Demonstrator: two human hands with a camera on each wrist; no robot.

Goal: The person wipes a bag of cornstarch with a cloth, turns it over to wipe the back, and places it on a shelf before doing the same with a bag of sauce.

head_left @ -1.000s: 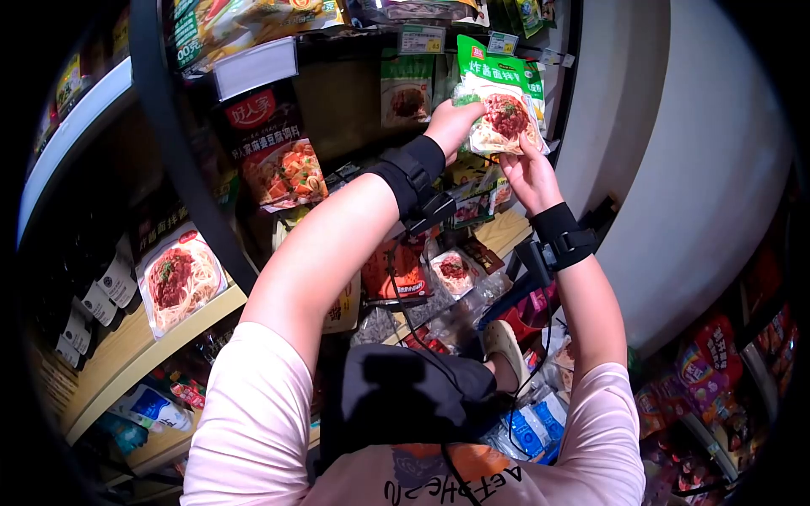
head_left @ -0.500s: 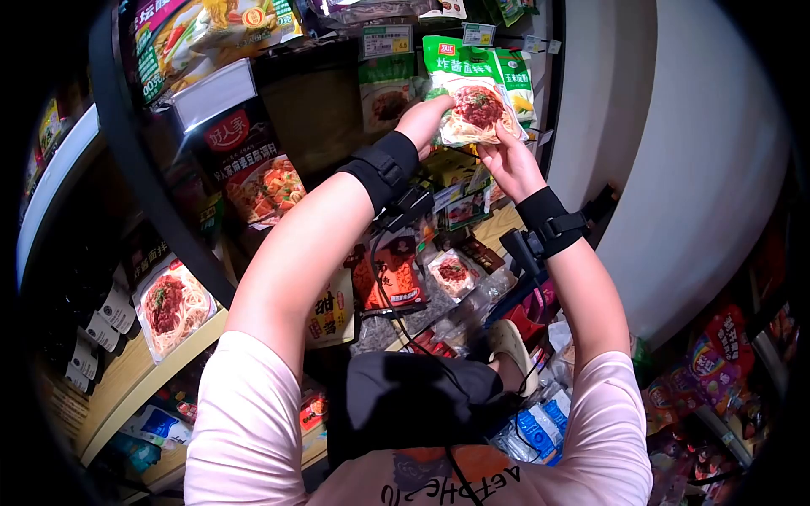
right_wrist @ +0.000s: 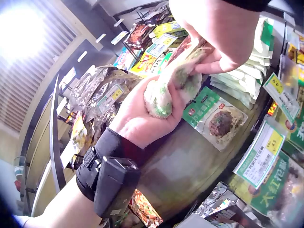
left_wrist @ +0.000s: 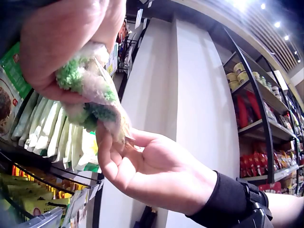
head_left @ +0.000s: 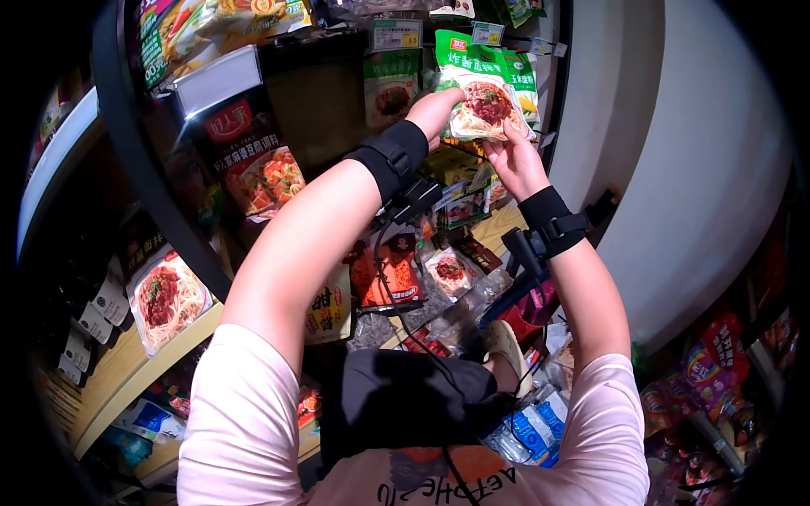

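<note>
A green and white noodle sauce packet (head_left: 487, 94), with noodles and red-brown sauce pictured on it, is held up in front of the shelf. My left hand (head_left: 434, 115) grips its left side, thumb on the front. In the left wrist view, that hand holds a fluffy green-and-white cloth (left_wrist: 72, 76) bunched against the packet. My right hand (head_left: 516, 164) pinches the packet's lower edge, its thumb in front. Seen from the right wrist, the cloth (right_wrist: 161, 105) lies in the left palm (right_wrist: 148, 123). Most of the packet's back is hidden by cloth and fingers.
A green corn-picture packet (head_left: 525, 88) stands behind the held one. Another green sauce packet (head_left: 391, 93) leans at the shelf's back. Dark tofu-seasoning packets (head_left: 253, 160) stand left, near a black shelf post (head_left: 156, 152). A white wall (head_left: 624, 169) rises on the right.
The head view has shifted a little. More of the corn-picture packet shows beside the held sauce packet than a second ago. Both hands keep their hold.
</note>
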